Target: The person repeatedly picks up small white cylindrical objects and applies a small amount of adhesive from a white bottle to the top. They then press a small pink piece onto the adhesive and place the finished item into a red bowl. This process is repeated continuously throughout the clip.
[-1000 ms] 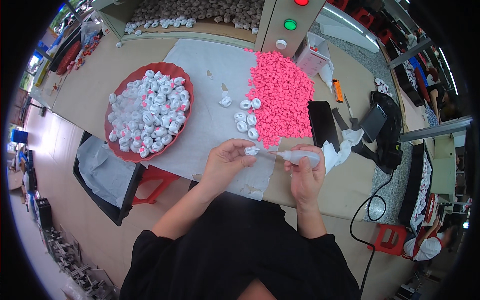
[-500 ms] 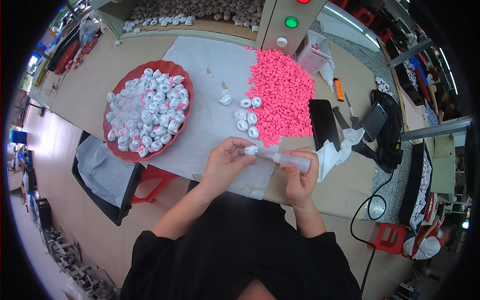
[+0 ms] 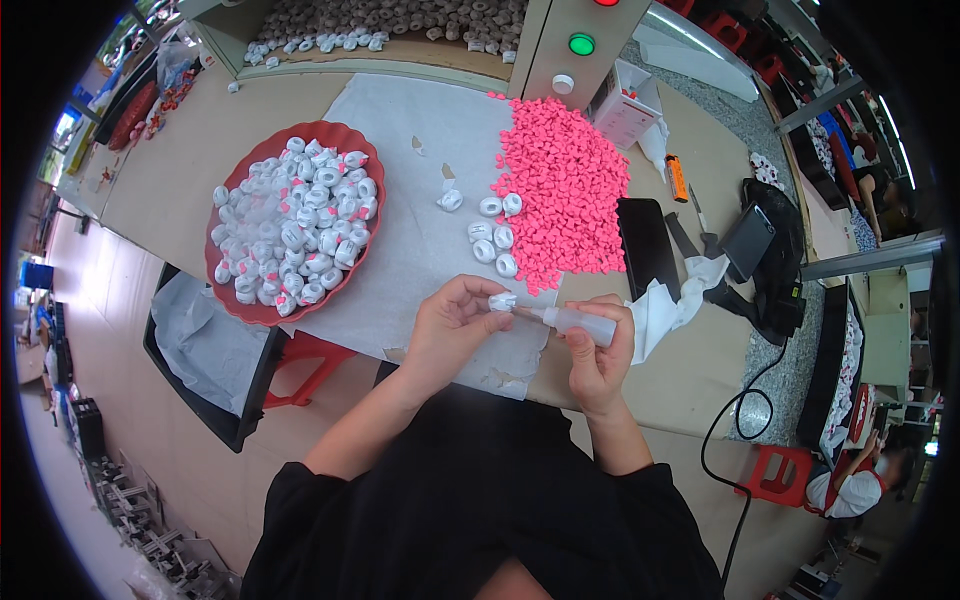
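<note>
My left hand (image 3: 455, 320) pinches a small white rounded piece (image 3: 502, 301) between thumb and fingers. In my right hand (image 3: 602, 360) is a translucent squeeze bottle (image 3: 585, 325), tilted so its thin nozzle points left at the white piece. The nozzle tip is at or very near the piece; whether it touches I cannot tell. Beyond my hands lies a heap of small pink pieces (image 3: 565, 190). Several loose white pieces (image 3: 482, 231) rest on the paper sheet (image 3: 400, 130) beside that heap. A red scalloped tray (image 3: 376, 160) to the left holds many white pieces, some with pink parts.
Right of the pink heap lie a dark phone (image 3: 648, 245), crumpled white tissue (image 3: 655, 315), an orange lighter (image 3: 677, 178) and a second phone (image 3: 748, 243). A white box (image 3: 625, 105) stands behind. At the back is an open-fronted cabinet (image 3: 370, 62); a black bin (image 3: 240, 425) sits lower left.
My right hand and the bottle have shifted very slightly left. My left hand keeps the white piece in nearly the same place.
</note>
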{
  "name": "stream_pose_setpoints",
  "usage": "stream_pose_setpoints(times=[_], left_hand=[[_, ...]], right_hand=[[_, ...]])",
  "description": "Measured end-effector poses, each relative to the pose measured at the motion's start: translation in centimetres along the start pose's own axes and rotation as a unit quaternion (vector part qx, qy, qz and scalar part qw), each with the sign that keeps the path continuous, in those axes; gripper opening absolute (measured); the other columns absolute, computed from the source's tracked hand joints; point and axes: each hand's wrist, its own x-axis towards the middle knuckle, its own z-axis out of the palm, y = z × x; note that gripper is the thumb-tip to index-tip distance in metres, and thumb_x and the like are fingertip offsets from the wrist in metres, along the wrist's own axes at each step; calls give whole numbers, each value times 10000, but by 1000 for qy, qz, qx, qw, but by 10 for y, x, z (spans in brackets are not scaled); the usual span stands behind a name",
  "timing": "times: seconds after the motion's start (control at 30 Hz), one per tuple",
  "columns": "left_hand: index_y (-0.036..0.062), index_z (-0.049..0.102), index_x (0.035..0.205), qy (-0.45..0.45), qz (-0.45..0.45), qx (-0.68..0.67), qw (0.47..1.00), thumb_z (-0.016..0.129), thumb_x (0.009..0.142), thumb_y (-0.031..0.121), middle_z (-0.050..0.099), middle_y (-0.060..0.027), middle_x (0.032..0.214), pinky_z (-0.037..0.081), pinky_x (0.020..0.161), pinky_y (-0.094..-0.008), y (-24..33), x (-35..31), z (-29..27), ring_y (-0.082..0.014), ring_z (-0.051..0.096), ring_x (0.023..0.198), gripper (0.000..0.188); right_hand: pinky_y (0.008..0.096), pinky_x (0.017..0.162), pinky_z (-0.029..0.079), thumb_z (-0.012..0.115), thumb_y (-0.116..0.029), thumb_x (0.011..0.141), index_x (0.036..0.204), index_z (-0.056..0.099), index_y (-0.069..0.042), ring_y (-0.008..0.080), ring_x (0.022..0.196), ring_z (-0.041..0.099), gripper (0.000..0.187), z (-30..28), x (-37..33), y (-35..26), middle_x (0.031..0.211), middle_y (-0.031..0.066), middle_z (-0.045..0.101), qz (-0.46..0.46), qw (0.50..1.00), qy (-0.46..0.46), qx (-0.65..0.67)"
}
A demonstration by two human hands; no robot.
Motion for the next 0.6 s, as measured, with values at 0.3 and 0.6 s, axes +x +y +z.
stream_pose_setpoints(times=[0.3,0.6], left_hand=[[-15,494,1010,1,-2,1,1000,574,795,-62,593,-71,884,474,732,-232,-2,0,-1,-108,579,807,235],[-17,492,1011,4,-7,-7,1000,585,795,-47,597,-75,885,476,726,-236,0,0,0,-114,581,795,237]], right_hand=[[252,662,409,587,-106,827,990,452,17,178,763,490,244,1,-1,4,905,138,509,-42,998,12,-50],[251,643,412,584,-91,825,987,450,20,176,747,490,238,0,0,3,894,140,506,-60,996,11,-70]])
